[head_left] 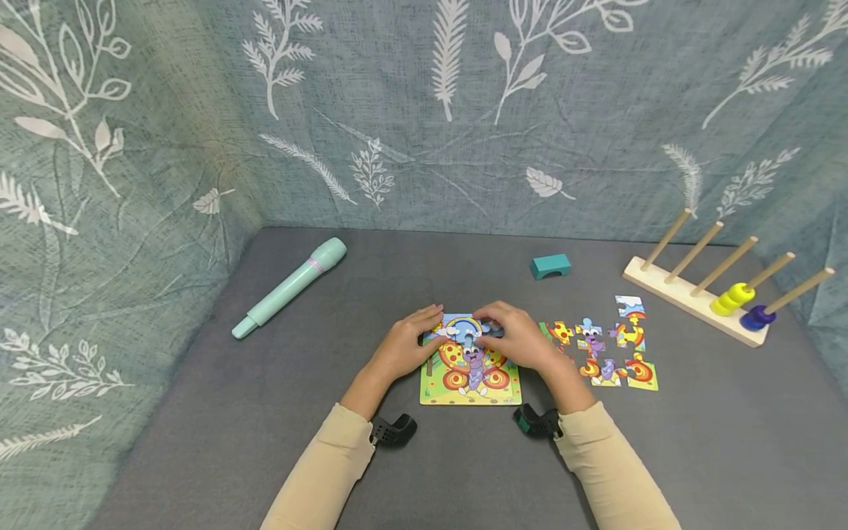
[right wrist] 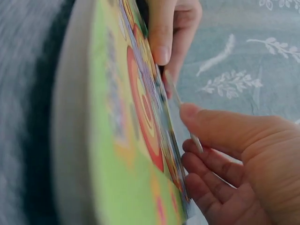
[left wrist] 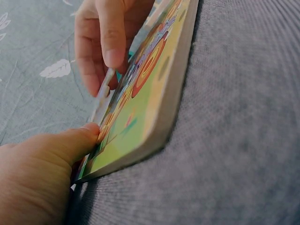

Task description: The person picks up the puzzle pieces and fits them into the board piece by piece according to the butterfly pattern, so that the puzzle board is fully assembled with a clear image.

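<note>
A butterfly jigsaw puzzle board lies flat between both hands. My right hand pinches a thin puzzle piece between thumb and fingers, tilted over the upper part of the board. In the head view that light blue piece with a rainbow is partly covered by the fingers. The left hand rests at the board's upper left side, its fingers fairly straight along the edge and its thumb on the board. Several loose puzzle pieces lie to the right of the right hand, some partly behind it.
A wooden peg stand with yellow and blue rings stands at the right. Behind the puzzle sits a teal arch block. A mint-green tube-shaped item lies at the left. Patterned cloth hangs along the table's back edge.
</note>
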Available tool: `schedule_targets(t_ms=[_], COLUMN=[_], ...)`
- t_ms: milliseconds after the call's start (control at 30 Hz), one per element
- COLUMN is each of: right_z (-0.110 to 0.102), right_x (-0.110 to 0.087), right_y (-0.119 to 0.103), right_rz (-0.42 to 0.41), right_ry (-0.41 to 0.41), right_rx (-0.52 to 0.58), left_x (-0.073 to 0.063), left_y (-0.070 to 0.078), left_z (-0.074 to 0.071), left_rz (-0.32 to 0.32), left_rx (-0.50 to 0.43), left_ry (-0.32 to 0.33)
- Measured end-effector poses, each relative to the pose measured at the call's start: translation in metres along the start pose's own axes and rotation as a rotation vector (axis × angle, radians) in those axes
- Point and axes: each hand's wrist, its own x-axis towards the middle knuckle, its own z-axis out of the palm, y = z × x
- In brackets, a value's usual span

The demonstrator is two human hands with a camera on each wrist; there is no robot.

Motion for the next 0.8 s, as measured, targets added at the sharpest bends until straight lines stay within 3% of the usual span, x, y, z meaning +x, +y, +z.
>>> schedule_targets(t_ms=[800], right_z=[0.0068], right_x=[0.0015], right_y=[-0.0059], right_rz=[0.022], right_ry=[-0.015], right_rx=[-0.111], left_x=[-0.0003], left_y=[-0.0024], left_z=[0.0022], left_rz=[0.025], left_rx=[-0.017], left_ry=[0.023])
